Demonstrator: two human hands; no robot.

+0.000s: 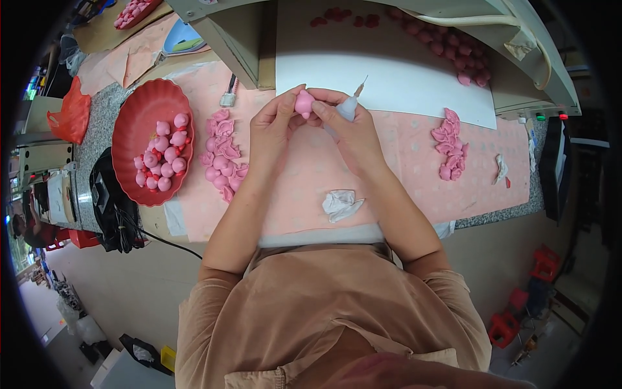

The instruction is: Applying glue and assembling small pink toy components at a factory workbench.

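Over the pink-covered table, my left hand (pixel 272 126) is closed on a small round pink figure (pixel 304 104) with little pointed bumps. The fingertips of my right hand (pixel 353 139) also touch the figure. Tucked in that right hand is a translucent squeeze bottle (pixel 348 108), its thin needle tip pointing up and away. Left of my left forearm lies a cluster of pink ruffled pieces and balls (pixel 222 162). A crumpled white tissue (pixel 342 205) rests on the table between my forearms.
A red scalloped bowl (pixel 133 129) at left contains several pink balls with red parts. White paper (pixel 382 97) lies beneath a box-like housing (pixel 230 45), with pink pieces (pixel 453 52) on it. More ruffled pink pieces (pixel 449 146) lie at right. A small brush (pixel 228 98) lies beside the housing.
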